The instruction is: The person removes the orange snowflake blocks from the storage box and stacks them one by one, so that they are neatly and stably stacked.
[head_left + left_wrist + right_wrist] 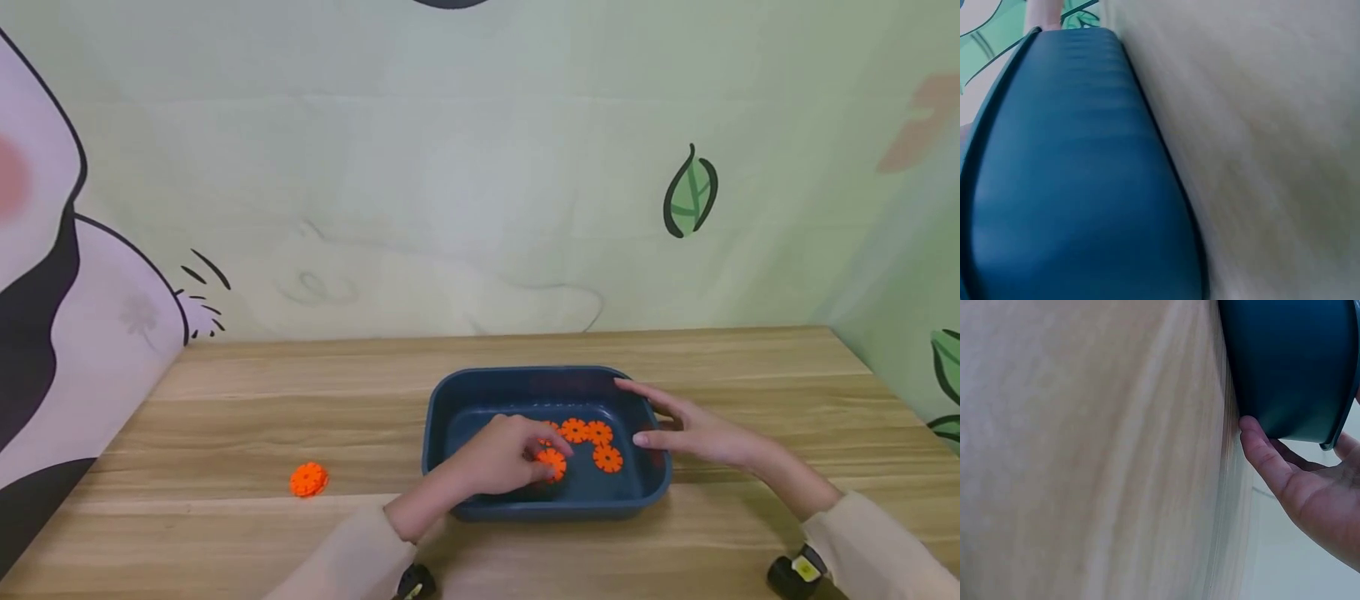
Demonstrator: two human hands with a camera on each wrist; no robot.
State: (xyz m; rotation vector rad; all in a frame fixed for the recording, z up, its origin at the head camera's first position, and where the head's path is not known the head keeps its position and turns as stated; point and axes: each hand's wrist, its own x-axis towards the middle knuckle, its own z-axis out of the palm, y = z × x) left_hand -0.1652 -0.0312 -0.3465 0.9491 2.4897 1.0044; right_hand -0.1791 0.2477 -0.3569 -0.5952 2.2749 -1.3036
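Observation:
A deep blue plastic bin [551, 506] stands on the wooden table. My left hand [501, 454] reaches over its near left side, with thumb and fingers curled about an orange notched building disc [555, 463]. Several more such discs [574, 430] lie on the bin's floor, one partly hidden behind the fingers. At the right end my right hand [701, 429] grips the bin, thumb over the rim and other fingers along the outside. In the right wrist view, a fingertip touches the bin's outer wall [1291, 375] low down. The left wrist view has only the bin's outer side [1079, 162].
A small pile of orange discs [309, 479] lies on the table [225, 417] left of the bin. Behind the table hangs a pale green printed backdrop [465, 183].

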